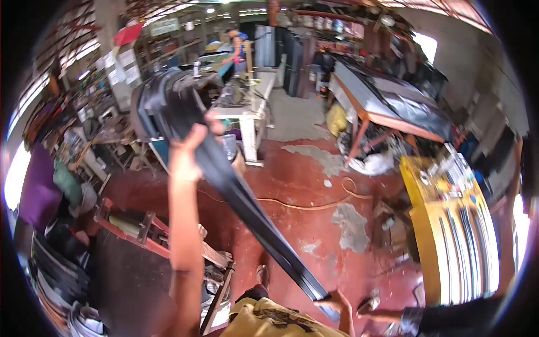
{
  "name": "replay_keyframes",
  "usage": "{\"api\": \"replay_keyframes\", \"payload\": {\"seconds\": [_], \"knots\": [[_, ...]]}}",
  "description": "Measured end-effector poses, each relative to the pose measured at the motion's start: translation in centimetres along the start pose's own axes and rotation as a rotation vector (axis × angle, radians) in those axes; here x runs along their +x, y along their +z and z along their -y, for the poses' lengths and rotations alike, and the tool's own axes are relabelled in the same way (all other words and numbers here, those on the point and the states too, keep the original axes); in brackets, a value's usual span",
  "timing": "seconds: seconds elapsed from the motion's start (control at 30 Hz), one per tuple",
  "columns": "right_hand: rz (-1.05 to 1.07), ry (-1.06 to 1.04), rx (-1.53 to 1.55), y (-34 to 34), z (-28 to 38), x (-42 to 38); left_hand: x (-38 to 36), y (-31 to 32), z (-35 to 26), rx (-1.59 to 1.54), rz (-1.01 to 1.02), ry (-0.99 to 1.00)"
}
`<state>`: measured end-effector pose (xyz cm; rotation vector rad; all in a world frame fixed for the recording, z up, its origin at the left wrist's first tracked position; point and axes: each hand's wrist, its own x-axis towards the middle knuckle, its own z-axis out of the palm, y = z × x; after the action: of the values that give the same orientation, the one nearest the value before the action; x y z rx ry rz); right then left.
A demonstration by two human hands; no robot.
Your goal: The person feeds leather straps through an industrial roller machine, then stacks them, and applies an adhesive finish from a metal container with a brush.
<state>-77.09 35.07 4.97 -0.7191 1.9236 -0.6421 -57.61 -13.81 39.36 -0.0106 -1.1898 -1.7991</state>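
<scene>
A long bundle of dark flexible strips (pixel 247 205) runs diagonally from the upper left to the bottom centre. My left hand (pixel 190 150) is raised and closed around its upper part, where the strips bend over in a thick, blurred loop. Near my yellow shirt (pixel 269 320), my right hand (pixel 337 303) grips the lower end. Between the two hands the strips hang taut above the red floor.
A wooden frame (pixel 143 236) stands at lower left. On the right are a yellow rack (pixel 418 224) with strips and a covered table (pixel 387 98). A cord (pixel 297 206) crosses the floor. Another person's leg (pixel 387 315) shows at lower right; a person (pixel 238 48) stands far back.
</scene>
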Motion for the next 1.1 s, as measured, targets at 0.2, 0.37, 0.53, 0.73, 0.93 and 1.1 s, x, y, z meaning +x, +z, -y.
{"api": "replay_keyframes", "payload": {"seconds": [0.2, 0.37, 0.53, 0.73, 0.93, 1.1], "knots": [[-0.028, 0.257, 0.008, -4.0, -0.8, 9.6, 7.2, -8.1, 14.9, -0.019, -0.104, -0.13], [-0.212, 0.327, -0.097, -10.8, 7.8, 14.3, 16.3, -12.1, 20.1, -0.264, -0.215, -0.206], [-0.353, 0.356, -0.205, -17.2, 12.1, 18.3, 22.8, -14.3, 25.1, -0.23, -0.217, -0.266], [-0.486, 0.375, -0.379, -24.8, 12.9, 23.9, 30.1, -13.6, 31.1, -0.187, -0.068, -0.249], [-0.679, 0.212, -0.63, -33.4, 11.6, 26.7, 37.8, -12.5, 34.1, -0.089, -0.03, -0.16], [-0.892, 0.057, -0.796, -42.4, 15.9, 29.7, 40.1, -16.4, 30.5, -0.335, -0.052, 0.146]]}}
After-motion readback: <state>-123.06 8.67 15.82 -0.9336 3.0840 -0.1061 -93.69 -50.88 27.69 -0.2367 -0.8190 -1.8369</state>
